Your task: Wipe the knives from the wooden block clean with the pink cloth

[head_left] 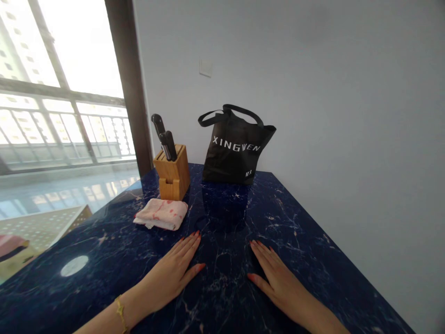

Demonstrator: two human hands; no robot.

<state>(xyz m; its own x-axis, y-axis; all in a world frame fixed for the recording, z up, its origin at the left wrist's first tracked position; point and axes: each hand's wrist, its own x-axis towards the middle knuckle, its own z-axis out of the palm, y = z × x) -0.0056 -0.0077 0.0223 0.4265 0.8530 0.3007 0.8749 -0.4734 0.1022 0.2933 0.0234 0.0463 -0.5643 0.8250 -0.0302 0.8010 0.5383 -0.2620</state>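
Both hands lie flat, palms down, on a dark blue marbled table (222,287). My left hand (174,269) holds nothing; its fingers are stretched out and its thumb is apart, just in front of a folded pink and white cloth (163,213). My right hand (274,278) is likewise flat, with nothing in it. Behind the cloth stands a wooden knife block (173,176) with black-handled knives (168,144) in it. A black tote bag (234,153) with white lettering stands upright at the table's far end, its handles raised.
A pale wall (330,116) runs behind and along the right of the table. On the left are a glass window (86,120) with a dark frame and a perforated light surface (38,227) beside a pink and yellow item (15,255). A wall switch (205,67) is above.
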